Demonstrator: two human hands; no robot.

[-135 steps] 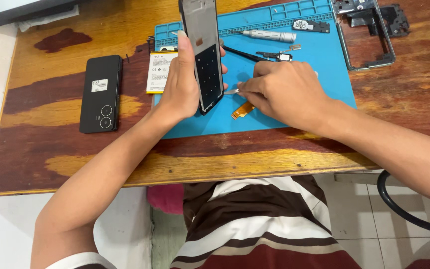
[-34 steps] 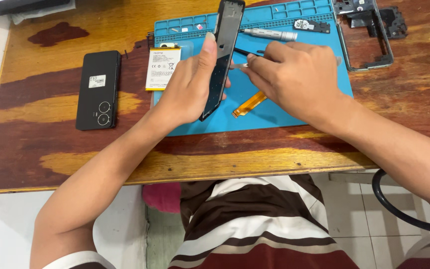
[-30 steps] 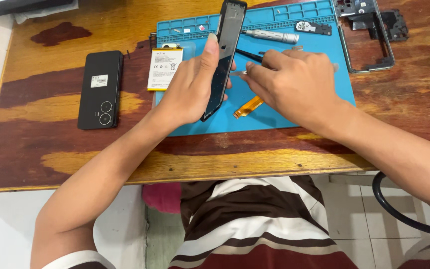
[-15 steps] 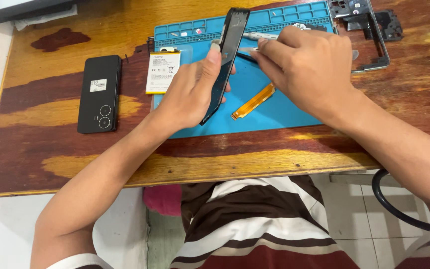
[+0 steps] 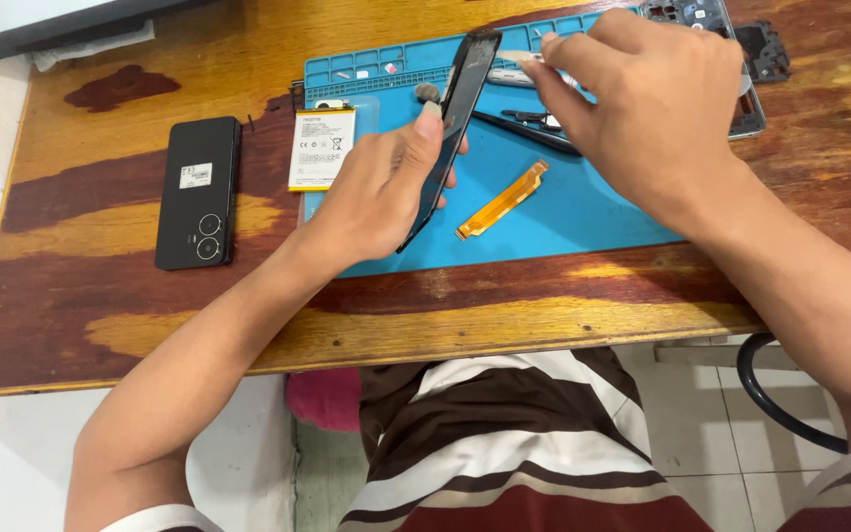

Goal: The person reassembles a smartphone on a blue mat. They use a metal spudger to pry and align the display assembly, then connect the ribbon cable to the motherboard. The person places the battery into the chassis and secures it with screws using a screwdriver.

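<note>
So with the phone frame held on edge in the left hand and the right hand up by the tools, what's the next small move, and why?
Probably closing the right hand on the silver screwdriver: its fingertips sit right at the handle, while the left hand holds the phone frame on edge over the blue mat, apparently ready for work.

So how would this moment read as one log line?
left hand: holds phone frame edge-up | right hand: reaching screwdriver | blue mat: orange flex cable
</note>
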